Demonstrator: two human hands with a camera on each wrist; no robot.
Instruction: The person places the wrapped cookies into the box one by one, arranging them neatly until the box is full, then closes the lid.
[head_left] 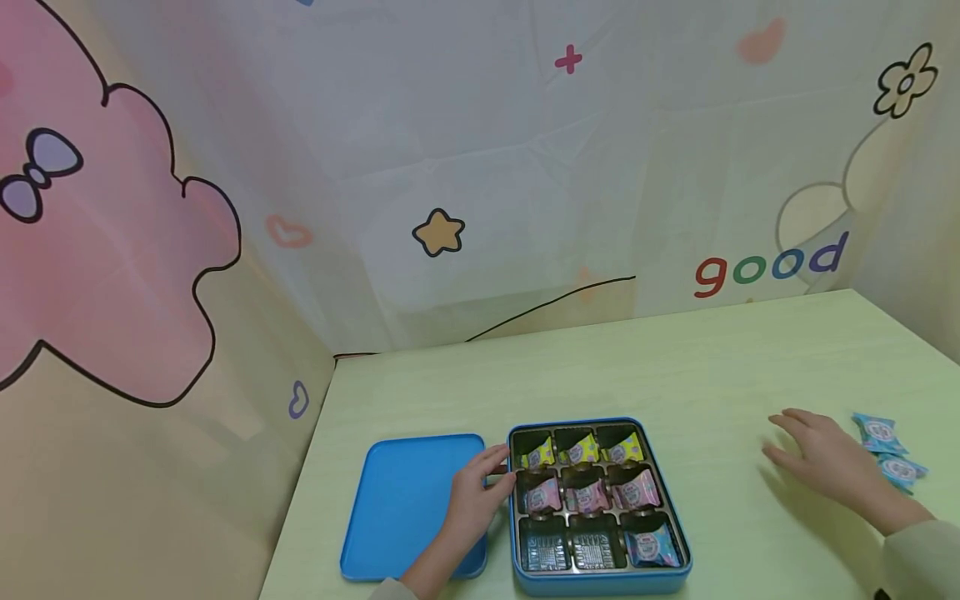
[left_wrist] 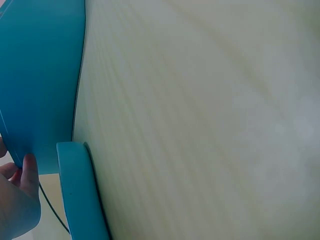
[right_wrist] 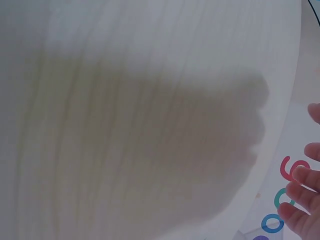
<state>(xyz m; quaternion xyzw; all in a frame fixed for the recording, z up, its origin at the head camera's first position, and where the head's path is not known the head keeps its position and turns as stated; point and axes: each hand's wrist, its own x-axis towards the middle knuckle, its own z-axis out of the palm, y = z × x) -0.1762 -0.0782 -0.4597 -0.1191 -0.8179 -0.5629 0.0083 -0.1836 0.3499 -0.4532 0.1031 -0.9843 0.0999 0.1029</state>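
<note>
A blue tin (head_left: 600, 582) with a dark divided tray stands on the table. Its back row holds three yellow-green wrapped candies (head_left: 581, 451), its middle row three pink wrapped candies (head_left: 589, 497). In the front right compartment sits a blue wrapped candy (head_left: 652, 547); the other two front compartments show bare ribbed bottoms. My left hand (head_left: 476, 493) rests against the tin's left side, fingers fairly straight, thumb at the rim. At the right, my right hand (head_left: 828, 462) hovers over the table, fingers spread and holding nothing. Beside it lie blue wrapped candies (head_left: 900, 469), partly overlapping.
A flat blue lid (head_left: 405, 508) lies left of the tin, partly behind my left forearm. The pale table (head_left: 720, 375) meets a printed curtain (head_left: 510, 167) along its back and left edges.
</note>
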